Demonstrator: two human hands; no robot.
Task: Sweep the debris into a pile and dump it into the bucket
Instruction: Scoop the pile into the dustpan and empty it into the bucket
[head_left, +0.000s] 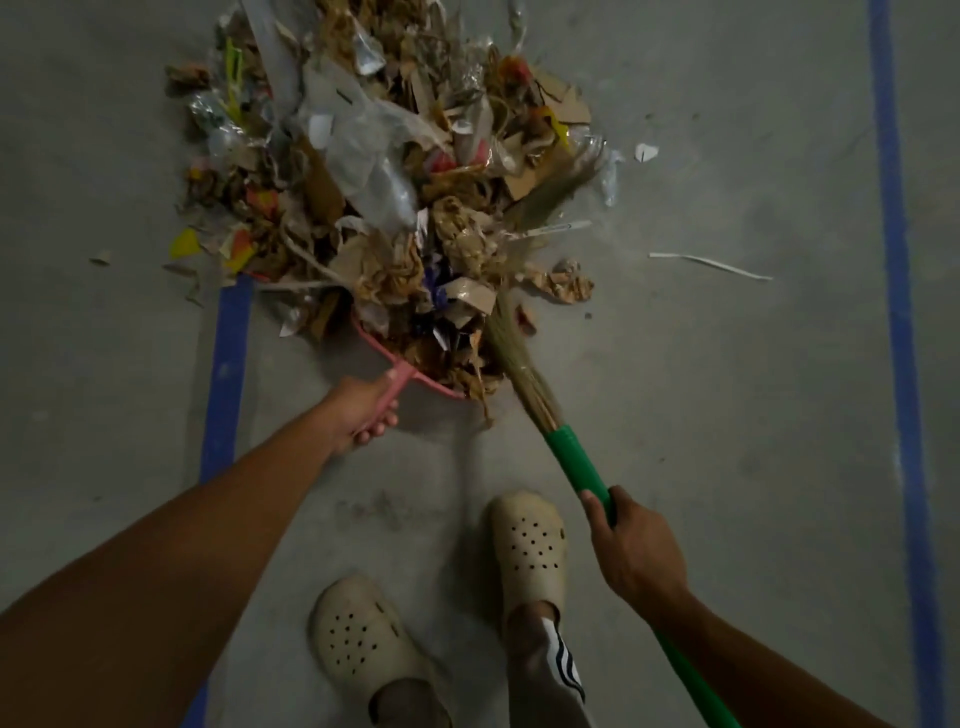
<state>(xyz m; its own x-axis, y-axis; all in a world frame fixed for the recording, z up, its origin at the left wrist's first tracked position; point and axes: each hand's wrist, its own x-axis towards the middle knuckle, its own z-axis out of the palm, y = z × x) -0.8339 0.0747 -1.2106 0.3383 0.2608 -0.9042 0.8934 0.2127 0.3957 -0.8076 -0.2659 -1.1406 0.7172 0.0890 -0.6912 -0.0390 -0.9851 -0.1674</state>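
Two cream perforated rubber clogs stand at the bottom centre of the frame, the left clog (358, 639) lower than the right clog (530, 540), both on a grey concrete floor (727, 415). From the lower left a bare forearm reaches up to the left hand (363, 410), whose fingers are curled round the handle of a pink plastic dustpan (397, 379); the pan's rim shows at centre frame, its tray heaped with scraps. From the lower right comes the right hand (636, 551), wrapped round the green handle of a straw-bristled broom (576, 462). The straw bristles (519, 374) slant up to the right edge of the dustpan and blur further up against the rubbish. A large pile of torn brown cardboard, clear plastic film and coloured paper debris (395, 171) fills the upper centre, its near edge spilling into the dustpan. A thin white strip (711, 265) lies apart at right of the pile, and a small white scrap (645, 152) above it. One blue tape line (226, 374) runs up the left side to the pile; another blue tape line (898, 260) runs down the far right.
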